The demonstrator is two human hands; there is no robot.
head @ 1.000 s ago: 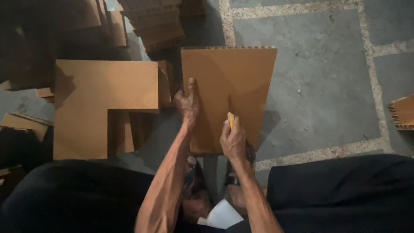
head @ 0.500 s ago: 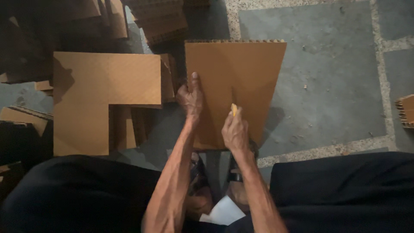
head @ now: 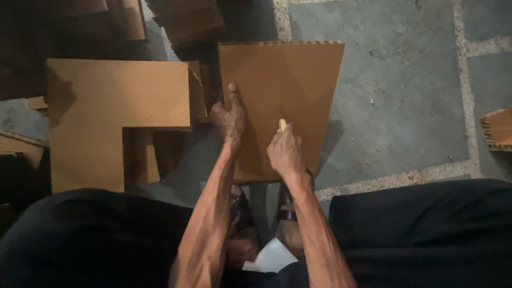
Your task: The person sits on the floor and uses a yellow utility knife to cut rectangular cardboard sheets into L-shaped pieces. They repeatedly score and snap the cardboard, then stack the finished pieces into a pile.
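Floor: grey stone slabs point(head: 400, 96) with pale gritty joints fill the right half of the view, much as they did a second ago.
L-shaped cardboard: a large brown cut-out point(head: 106, 106) lies flat at the left, in the same place as before.
Cardboard stack: a pile of corrugated pieces point(head: 186, 18) sits in shadow at the top, behind the sheet.
Cardboard sheet: a rectangular brown sheet point(head: 288, 80) lies on the floor ahead of the person, between the L-shaped piece and the bare slabs; it has stayed put.
Left hand: the left hand point(head: 228, 114) grips the sheet's left edge, thumb pressed flat on top, as it was half a second ago.
Right hand: the right hand point(head: 285, 152) is closed around a yellow-handled cutter point(head: 282, 125); it has moved slightly up the sheet since the first frame.
Cutter: its tip meets the sheet near the middle; the blade is too small to make out.
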